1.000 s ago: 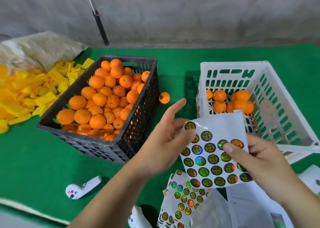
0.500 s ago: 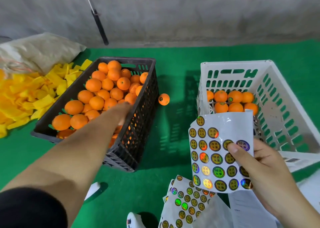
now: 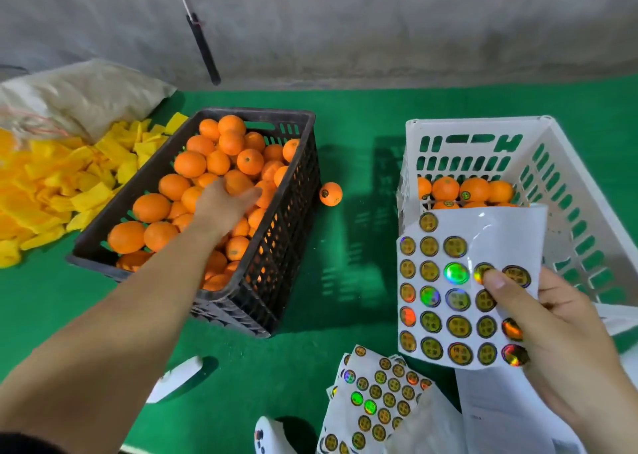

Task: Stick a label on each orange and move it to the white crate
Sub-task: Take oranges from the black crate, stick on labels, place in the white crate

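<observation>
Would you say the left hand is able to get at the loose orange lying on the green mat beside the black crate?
Probably yes. The loose orange lies uncovered just outside the black crate, and the left hand is over the fruit inside; only the crate's right wall stands between them, so it would lift over.

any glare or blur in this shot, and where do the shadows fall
Head view: glare flares on the glossy sticker sheet, some stickers flashing green; the left hand over the black crate is slightly blurred; the white crate casts its slatted shadow leftward on the green mat; wide-angle bending shows at the edges.
</observation>
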A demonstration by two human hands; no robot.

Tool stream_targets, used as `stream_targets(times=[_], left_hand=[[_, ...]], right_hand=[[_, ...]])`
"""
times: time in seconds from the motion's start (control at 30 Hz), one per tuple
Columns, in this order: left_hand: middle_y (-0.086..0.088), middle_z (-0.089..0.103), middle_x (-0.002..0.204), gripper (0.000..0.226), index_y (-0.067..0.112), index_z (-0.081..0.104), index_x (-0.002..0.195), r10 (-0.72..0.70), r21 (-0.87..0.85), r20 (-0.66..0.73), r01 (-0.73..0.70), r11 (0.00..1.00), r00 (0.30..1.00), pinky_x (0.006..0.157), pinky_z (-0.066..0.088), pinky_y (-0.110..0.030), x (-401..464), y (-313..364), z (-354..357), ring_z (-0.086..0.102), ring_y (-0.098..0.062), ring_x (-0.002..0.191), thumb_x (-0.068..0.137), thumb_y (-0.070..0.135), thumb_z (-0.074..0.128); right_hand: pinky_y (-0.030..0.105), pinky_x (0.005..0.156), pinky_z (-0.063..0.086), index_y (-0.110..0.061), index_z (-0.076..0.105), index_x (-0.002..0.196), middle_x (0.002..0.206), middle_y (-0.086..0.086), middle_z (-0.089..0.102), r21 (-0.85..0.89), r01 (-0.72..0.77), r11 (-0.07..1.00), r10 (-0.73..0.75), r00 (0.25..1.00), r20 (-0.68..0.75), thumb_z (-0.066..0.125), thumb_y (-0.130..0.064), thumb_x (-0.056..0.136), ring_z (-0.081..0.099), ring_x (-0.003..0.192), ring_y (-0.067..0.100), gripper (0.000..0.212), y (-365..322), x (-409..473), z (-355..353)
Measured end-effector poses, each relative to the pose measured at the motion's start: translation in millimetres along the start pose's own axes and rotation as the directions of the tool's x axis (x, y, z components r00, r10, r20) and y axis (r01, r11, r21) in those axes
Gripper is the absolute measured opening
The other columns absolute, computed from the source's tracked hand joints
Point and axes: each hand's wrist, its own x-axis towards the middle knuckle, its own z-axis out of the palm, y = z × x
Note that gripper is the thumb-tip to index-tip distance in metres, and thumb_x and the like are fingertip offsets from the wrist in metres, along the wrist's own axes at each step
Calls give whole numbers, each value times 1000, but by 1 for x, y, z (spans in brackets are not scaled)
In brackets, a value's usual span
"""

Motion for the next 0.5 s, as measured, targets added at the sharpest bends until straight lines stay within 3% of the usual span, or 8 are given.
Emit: stream_targets(times=[0.07, 0.13, 0.2, 0.23, 0.27, 0.33, 0.4, 0.5], left_hand=[[7, 74, 107, 58, 27, 69, 120, 64, -335, -16, -66, 940, 998, 82, 58, -33, -33, 35, -15, 70, -11, 99, 76, 64, 76], [13, 77, 104, 62, 29, 71, 121, 225, -617, 139, -93, 781, 964, 80, 57, -18, -81, 69, -20, 71, -1, 97, 67, 60, 78], [19, 76, 101, 87, 7, 66, 127, 482, -733, 337, -96, 673, 809, 83, 55, -15, -131, 83, -20, 70, -1, 97, 59, 57, 86], [23, 75, 98, 98, -2, 65, 122, 557, -739, 409, -96, 667, 723, 85, 54, -16, -152, 89, -17, 68, 0, 96, 54, 65, 89], [26, 73, 93, 99, -3, 67, 114, 576, -734, 482, -54, 677, 660, 83, 52, -14, -170, 98, -11, 65, 3, 92, 54, 74, 86], [25, 71, 89, 71, 21, 77, 100, 581, -728, 598, 72, 682, 551, 76, 51, -10, -200, 104, 2, 65, 6, 84, 56, 76, 83], [18, 69, 93, 52, 34, 75, 98, 605, -766, 600, 158, 622, 523, 72, 50, -14, -222, 104, 13, 65, -1, 83, 60, 67, 88], [6, 64, 100, 46, 24, 67, 109, 577, -786, 532, 109, 608, 619, 72, 52, -25, -237, 99, 30, 63, -13, 86, 72, 44, 87]], right_hand=[[34, 50, 60, -25, 81, 97, 90, 6, 82, 35, 5, 999, -4, 1000, -28, 72, -28, 82, 79, 69, 24, 17, -2, 2, -4], [43, 60, 63, -23, 81, 98, 98, 12, 81, 72, -9, 997, 10, 1000, -17, 72, -27, 82, 80, 79, 32, 19, -4, 4, -4], [46, 65, 63, -21, 81, 101, 105, 17, 80, 108, -35, 994, 32, 999, 23, 74, -27, 81, 80, 87, 35, 22, -7, 3, 0], [45, 66, 63, -21, 81, 103, 107, 17, 79, 118, -58, 991, 52, 997, 58, 77, -27, 81, 79, 89, 36, 24, -8, 2, 1], [46, 67, 63, -20, 81, 106, 110, 19, 79, 111, -90, 990, 78, 991, 105, 83, -29, 78, 79, 92, 37, 29, -10, 0, 4], [46, 70, 64, -20, 80, 111, 114, 20, 78, 34, -140, 990, 132, 977, 170, 93, -36, 71, 78, 97, 40, 46, -15, -3, 7], [45, 71, 65, -27, 79, 114, 115, 15, 78, -69, -103, 992, 114, 979, 167, 89, -34, 73, 78, 98, 37, 43, -15, -7, 9], [36, 87, 59, -44, 61, 131, 128, -9, 70, -409, 104, 906, -84, 994, 68, 78, -42, 77, 71, 110, 11, 56, -14, -12, 13]])
